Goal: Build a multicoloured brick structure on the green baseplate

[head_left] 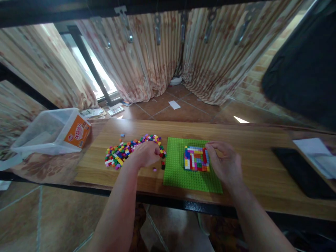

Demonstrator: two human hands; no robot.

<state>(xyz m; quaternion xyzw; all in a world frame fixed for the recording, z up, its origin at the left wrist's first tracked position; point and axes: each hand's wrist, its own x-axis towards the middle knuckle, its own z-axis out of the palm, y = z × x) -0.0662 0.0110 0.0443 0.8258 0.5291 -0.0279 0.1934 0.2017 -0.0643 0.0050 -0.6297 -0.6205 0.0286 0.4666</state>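
Note:
A green studded baseplate [175, 178] lies on the wooden table, with a square, multicoloured block of small toy bricks [196, 159] built on it. My right hand [225, 162] is at the build's upper right corner, thumb and forefinger drawn together; whatever they hold is too small to tell. To the left spreads a heap of loose toy bricks [118, 154] in many colours. My left hand [148, 154] is over the heap's right side, its fingers curled in and their tips partly hidden. A few dark and red bricks [163, 165] lie between that hand and the baseplate's left edge.
A clear plastic bin [47, 129] with an orange label stands at the table's left end. On the right lie a dark flat object [304, 171] and white papers [315, 150]. A stray blue brick [122, 135] sits behind the heap. Metal hooks [157, 29] hang overhead before the curtains.

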